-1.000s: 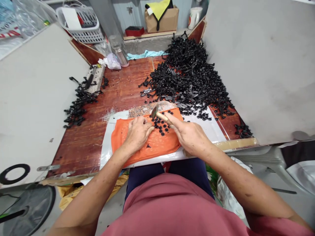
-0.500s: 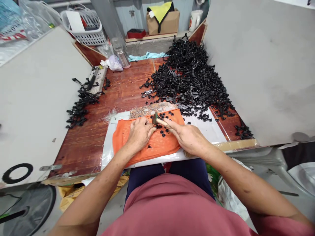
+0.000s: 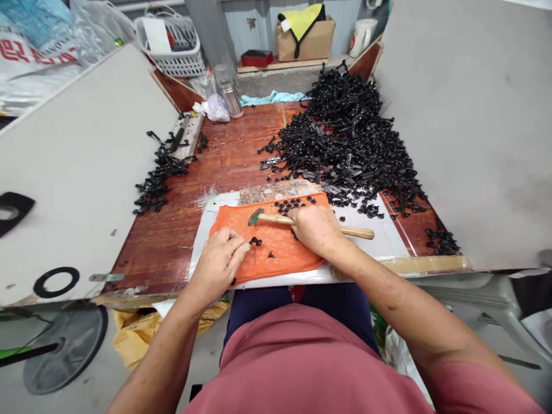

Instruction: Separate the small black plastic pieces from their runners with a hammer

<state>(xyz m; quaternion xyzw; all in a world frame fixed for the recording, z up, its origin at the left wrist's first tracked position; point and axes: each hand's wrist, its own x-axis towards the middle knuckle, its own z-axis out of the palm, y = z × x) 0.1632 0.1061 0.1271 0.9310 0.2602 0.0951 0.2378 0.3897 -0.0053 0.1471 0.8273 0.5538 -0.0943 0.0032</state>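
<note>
One grey panel point(image 3: 86, 161) is walling my left, one small black heap point(image 3: 157, 187) lying by it, pieces uncountable. One basket point(image 3: 183, 64) and one bottle point(image 3: 233, 102) are standing behind. My left hand point(image 3: 222, 259), fingers nearly closed, is pinching one black part point(image 3: 257, 242) over the orange cloth point(image 3: 259, 267); one loose piece point(image 3: 271, 255) is lying nearby. One hammer point(image 3: 276, 219) is pointing head-left above the cloth, my right hand point(image 3: 317, 230) gripping its handle, fist blocking some pieces. One big pile point(image 3: 345, 138), uncountable, is sitting beyond; one mug point(image 3: 361, 39) behind.
</note>
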